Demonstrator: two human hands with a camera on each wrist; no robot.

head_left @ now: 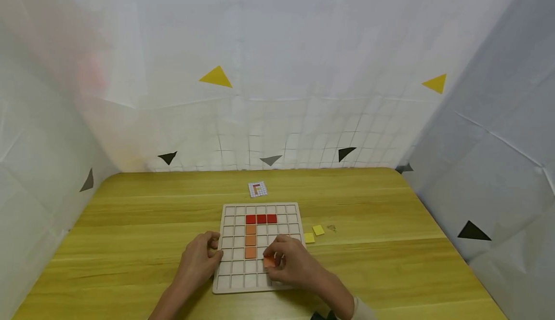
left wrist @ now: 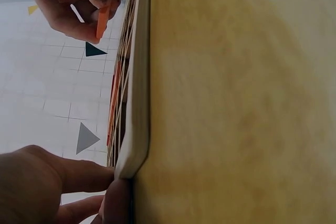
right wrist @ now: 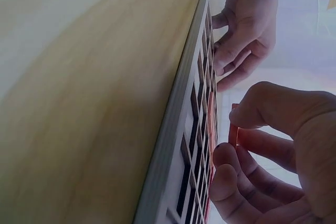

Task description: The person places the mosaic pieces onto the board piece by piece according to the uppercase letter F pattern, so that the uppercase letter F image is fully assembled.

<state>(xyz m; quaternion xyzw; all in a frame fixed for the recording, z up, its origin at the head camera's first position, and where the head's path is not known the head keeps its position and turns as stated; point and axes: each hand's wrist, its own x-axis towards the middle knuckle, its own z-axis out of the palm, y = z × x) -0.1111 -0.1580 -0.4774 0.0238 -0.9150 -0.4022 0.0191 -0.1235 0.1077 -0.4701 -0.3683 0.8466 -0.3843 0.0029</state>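
A wooden grid board lies on the table, with three red tiles in a row and three orange tiles in a column below the leftmost red one. My right hand pinches another orange tile between thumb and fingers, over the board's lower right part. In the left wrist view that tile stands on edge, raised off the grid. My left hand holds the board's left edge, its thumb and fingertips on the rim.
Two yellow tiles lie to the right of the board, one beside its edge. Behind the board is a small pattern card showing a red and orange figure. White sheeting with coloured triangles encloses the wooden table.
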